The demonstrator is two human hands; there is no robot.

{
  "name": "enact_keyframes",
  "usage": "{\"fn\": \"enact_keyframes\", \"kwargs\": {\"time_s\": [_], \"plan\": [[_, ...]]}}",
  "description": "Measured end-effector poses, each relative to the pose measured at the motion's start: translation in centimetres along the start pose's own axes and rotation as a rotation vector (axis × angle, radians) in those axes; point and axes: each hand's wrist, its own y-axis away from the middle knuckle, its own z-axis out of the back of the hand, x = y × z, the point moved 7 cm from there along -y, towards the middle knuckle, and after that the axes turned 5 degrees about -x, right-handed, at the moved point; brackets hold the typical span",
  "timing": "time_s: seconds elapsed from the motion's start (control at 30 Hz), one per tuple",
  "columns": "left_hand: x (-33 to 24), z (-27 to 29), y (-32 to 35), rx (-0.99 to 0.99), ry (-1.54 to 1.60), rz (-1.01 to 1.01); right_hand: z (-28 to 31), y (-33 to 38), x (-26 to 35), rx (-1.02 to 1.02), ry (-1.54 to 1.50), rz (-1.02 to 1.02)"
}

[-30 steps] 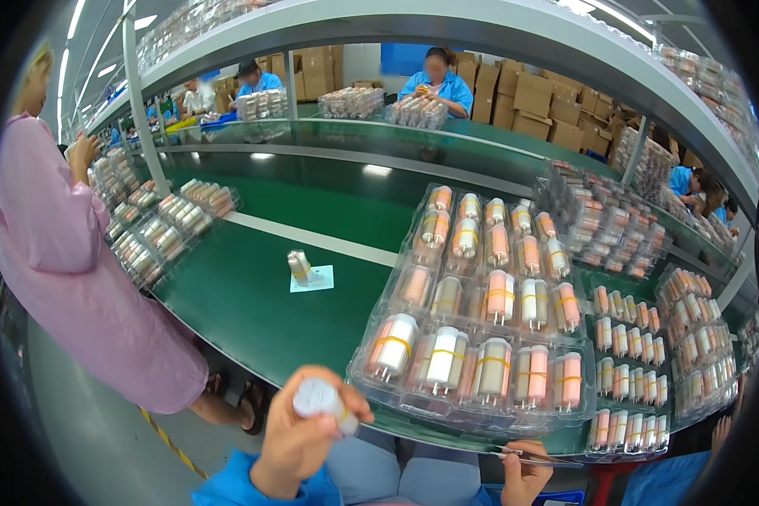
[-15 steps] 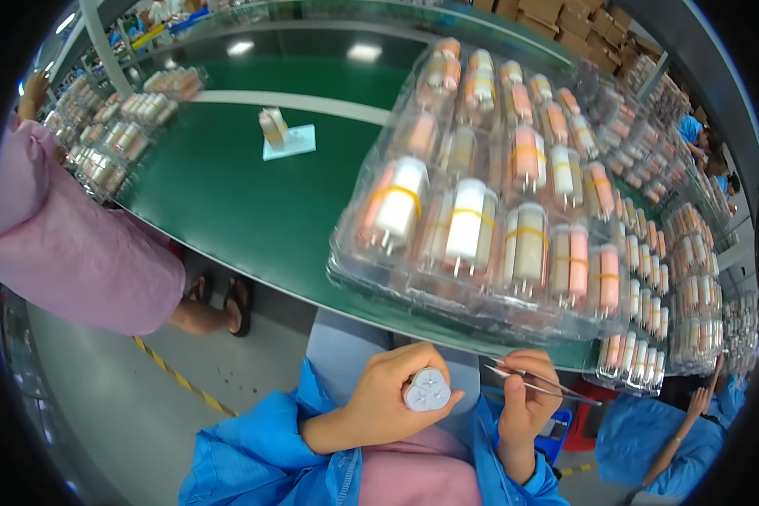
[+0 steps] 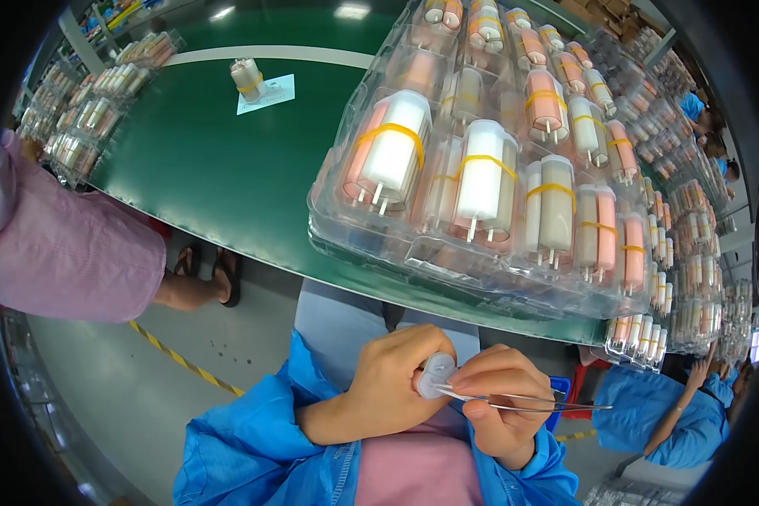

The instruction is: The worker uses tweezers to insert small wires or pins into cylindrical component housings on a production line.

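Note:
My left hand (image 3: 388, 386) is wrapped round a bundle of tubes (image 3: 436, 375), only whose pale round ends show above the fist. In my right hand (image 3: 504, 405) is a pair of metal tweezers (image 3: 557, 405), held between thumb and fingers with the tips at those ends. Whether the tips grip anything is too small to tell. Both hands are close together over my lap, in front of the table edge. Beyond them stands a clear plastic tray (image 3: 333, 221) with white, pink and grey tubes (image 3: 481, 181), bundled by yellow bands.
On the green table (image 3: 202, 169) a banded tube bundle (image 3: 247, 80) stands beside a pale paper slip (image 3: 266, 94). Stacked filled trays (image 3: 93, 118) rise at far left, more at right. A person in pink (image 3: 67, 244) stands left; another in blue (image 3: 662, 413) is at right.
My right hand has moved left to my left hand, bringing the tweezer tips to the tube ends. The bundle has tilted in my left hand. The view has shifted slightly, so the table appears higher.

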Motion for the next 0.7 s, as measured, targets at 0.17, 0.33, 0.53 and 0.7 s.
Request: {"fn": "enact_keyframes", "kwargs": {"time_s": [0.17,0.33,0.53,0.7], "plan": [[0.11,-0.02,-0.06,-0.021,-0.02,-0.007,-0.19,-0.05,-0.17,0.018,0.036,-0.008],[-0.13,-0.03,-0.2,-0.042,-0.035,-0.015,-0.22,-0.02,-0.28,0.005,0.027,-0.017],[0.1,-0.08,-0.1,-0.043,-0.059,-0.02,-0.18,0.1,-0.53,-0.017,0.023,-0.017],[0.09,-0.12,-0.12,-0.036,-0.066,-0.029,-0.17,0.21,-0.67,-0.031,0.017,-0.024]]}}
